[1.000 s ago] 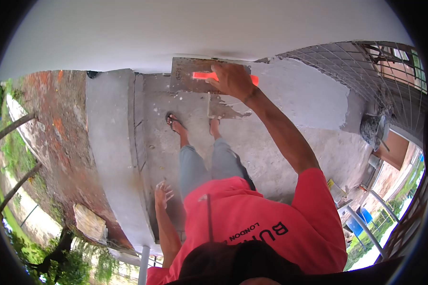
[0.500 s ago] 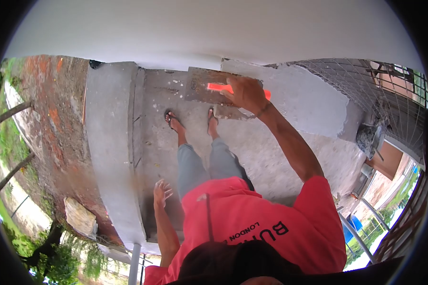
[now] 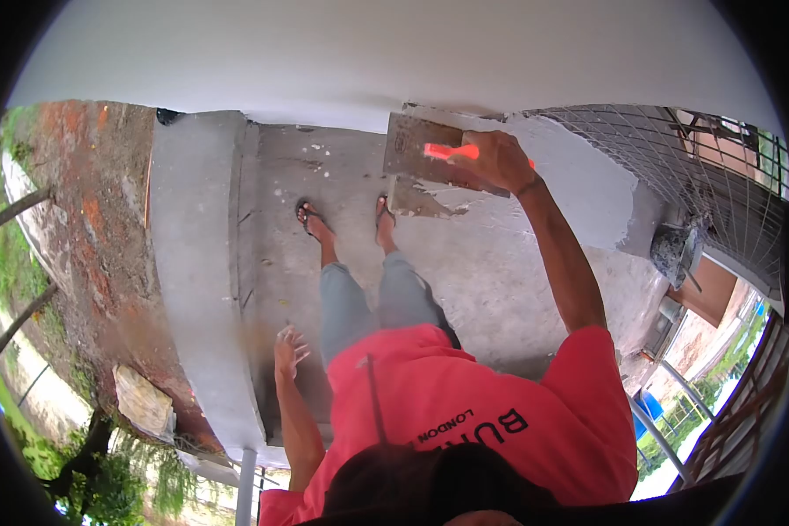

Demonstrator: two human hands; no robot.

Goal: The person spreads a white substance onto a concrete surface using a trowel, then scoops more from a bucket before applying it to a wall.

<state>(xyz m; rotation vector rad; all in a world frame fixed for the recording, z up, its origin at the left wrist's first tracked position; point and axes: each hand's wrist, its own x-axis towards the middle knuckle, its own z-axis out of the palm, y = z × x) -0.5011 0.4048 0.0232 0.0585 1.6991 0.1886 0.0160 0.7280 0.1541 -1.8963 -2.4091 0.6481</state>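
My right hand is wrapped round the orange handle of a plastering trowel. The trowel's broad rectangular steel blade lies beyond my feet, near the foot of the white wall. It overlaps the left end of a smooth light-grey cement coat. Just below the blade is a darker, ragged-edged patch. My left hand hangs empty beside my left leg, its fingers spread and dusted with pale material.
My sandalled feet stand on the rough concrete floor. A raised concrete ledge runs along the left, with bare earth past it. Wire mesh stands at the right, near a cement-smeared pan. Small pale splatters dot the floor by the wall.
My right hand has slid the trowel to the right over the grey coat, uncovering more floor at its left. My left hand stays low at my side.
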